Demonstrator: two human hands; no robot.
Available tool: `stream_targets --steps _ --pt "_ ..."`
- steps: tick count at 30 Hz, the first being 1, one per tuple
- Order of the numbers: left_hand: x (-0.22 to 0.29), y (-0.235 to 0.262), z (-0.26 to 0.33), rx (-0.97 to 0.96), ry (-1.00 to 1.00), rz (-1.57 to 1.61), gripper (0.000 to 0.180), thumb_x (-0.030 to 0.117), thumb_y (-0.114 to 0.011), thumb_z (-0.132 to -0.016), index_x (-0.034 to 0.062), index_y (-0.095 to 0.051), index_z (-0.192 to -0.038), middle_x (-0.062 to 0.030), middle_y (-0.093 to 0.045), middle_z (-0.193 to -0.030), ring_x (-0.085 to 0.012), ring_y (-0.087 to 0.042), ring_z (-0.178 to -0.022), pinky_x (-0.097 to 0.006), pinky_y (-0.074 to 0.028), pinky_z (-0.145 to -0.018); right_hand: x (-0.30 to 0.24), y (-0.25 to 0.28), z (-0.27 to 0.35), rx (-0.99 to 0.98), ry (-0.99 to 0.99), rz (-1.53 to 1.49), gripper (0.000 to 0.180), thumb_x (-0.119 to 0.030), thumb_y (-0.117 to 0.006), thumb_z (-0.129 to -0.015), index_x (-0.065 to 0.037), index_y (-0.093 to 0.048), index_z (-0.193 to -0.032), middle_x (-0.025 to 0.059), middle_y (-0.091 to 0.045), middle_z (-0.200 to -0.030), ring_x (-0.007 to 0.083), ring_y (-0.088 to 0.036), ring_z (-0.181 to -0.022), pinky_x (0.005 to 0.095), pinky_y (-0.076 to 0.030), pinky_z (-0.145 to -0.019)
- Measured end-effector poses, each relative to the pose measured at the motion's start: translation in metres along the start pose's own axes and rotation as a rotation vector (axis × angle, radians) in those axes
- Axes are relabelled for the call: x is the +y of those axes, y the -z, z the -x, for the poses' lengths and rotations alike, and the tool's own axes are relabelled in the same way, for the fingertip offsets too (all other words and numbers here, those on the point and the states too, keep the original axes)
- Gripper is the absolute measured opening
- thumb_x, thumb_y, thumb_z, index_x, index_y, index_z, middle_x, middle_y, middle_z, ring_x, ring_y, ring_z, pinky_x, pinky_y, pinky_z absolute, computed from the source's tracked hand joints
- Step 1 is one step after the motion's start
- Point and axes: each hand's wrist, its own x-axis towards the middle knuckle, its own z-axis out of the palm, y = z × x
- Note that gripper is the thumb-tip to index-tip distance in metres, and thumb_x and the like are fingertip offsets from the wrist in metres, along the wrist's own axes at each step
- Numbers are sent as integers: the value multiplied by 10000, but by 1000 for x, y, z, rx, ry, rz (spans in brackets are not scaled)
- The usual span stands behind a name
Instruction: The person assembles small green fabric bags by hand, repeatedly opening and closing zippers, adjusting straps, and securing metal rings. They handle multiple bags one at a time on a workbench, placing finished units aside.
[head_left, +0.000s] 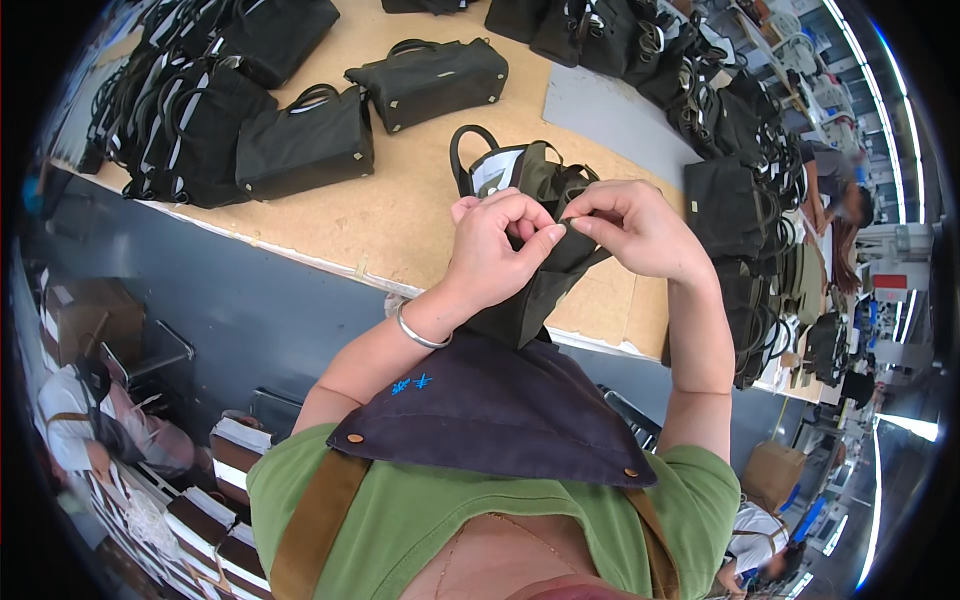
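Note:
A dark olive-black handbag [520, 305] stands at the table's near edge, against my apron, with one looped handle up on its far side. White paper and olive lining show at its open top. My left hand [505, 240] and my right hand [632, 225] meet above the bag, thumbs and forefingers pinched close together at its upper edge. What lies between the fingertips is too small to make out; it may be part of the bag's edge. A metal bangle circles my left wrist.
Two finished-looking dark handbags [440, 85] [305, 145] lie on the tan table [410, 225]. Piles of similar bags [190, 130] crowd the left, with more along the right [735, 210]. A grey sheet [610, 110] covers part of the tabletop. Other people sit at far left and right.

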Motion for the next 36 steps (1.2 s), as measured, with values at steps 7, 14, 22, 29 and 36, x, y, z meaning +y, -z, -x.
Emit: stream_targets --steps 7,14,22,29,36 --pt "2 0 1 -19 52 1 145 167 -743 -757 145 -611 -703 79 -484 -636 -81 -474 -614 -326 -253 -748 -5 -5 0 3 -176 -148 117 -87 -730 -804 15 -684 -842 -3 -588 -635 29 -478 -569 230 -387 -504" --pt "3 15 4 -31 74 -96 210 231 -796 -718 137 -642 -826 52 -648 -757 -90 -600 -679 -331 -294 -840 1 -12 3 74 -142 -69 100 -72 -723 -801 3 -677 -849 19 -589 -665 72 -487 -594 255 -398 -542" --pt "-1 12 2 -222 83 -56 235 251 -787 -765 124 -693 -940 21 -699 -834 -100 -614 -865 -347 -264 -940 -3 -15 10 80 -94 3 74 -60 -647 -847 -4 -607 -873 47 -564 -728 132 -478 -628 282 -407 -595" --pt "11 12 9 -239 168 -73 198 244 -800 -742 131 -711 -879 17 -694 -778 -85 -601 -817 -329 -267 -907 -3 -22 18 131 -122 -112 45 -28 -633 -858 -5 -616 -892 13 -579 -762 89 -482 -684 250 -412 -627" --pt "9 9 11 -230 147 -35 178 244 -805 -739 117 -717 -826 3 -695 -752 -105 -636 -751 -310 -340 -855 1 -23 23 120 -123 -230 42 -10 -619 -869 -6 -614 -911 -2 -576 -780 80 -495 -728 240 -417 -673"
